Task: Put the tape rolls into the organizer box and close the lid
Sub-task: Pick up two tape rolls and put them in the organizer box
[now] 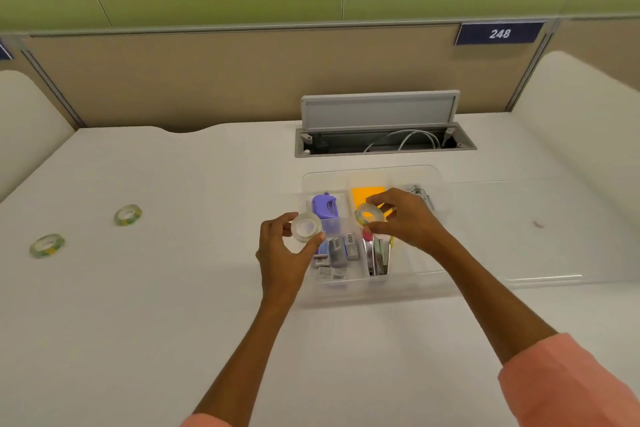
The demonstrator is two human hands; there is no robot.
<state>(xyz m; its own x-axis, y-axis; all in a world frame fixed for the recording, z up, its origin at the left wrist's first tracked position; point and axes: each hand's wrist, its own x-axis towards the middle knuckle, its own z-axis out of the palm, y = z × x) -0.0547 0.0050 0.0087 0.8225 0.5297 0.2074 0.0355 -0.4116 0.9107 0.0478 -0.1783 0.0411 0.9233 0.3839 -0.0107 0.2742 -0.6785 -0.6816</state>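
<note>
A clear plastic organizer box [429, 282] sits open on the white desk, with its clear lid [519, 229] lying flat to its right. My left hand [282, 260] grips a clear tape roll [306, 227] at the box's left edge. Over the box's middle compartment, my right hand [403, 218] pinches a second tape roll [370, 215]. Two more tape rolls with green and yellow cores lie on the desk far to the left, one at the back [128, 214] and one nearer the edge [47, 245].
Inside the box are a purple stapler [325, 205], orange sticky notes [367, 194], small staple boxes [337, 253] and metal clips. Behind the box an open cable hatch [381, 142] with white cables is set into the desk. Beige partitions bound the desk.
</note>
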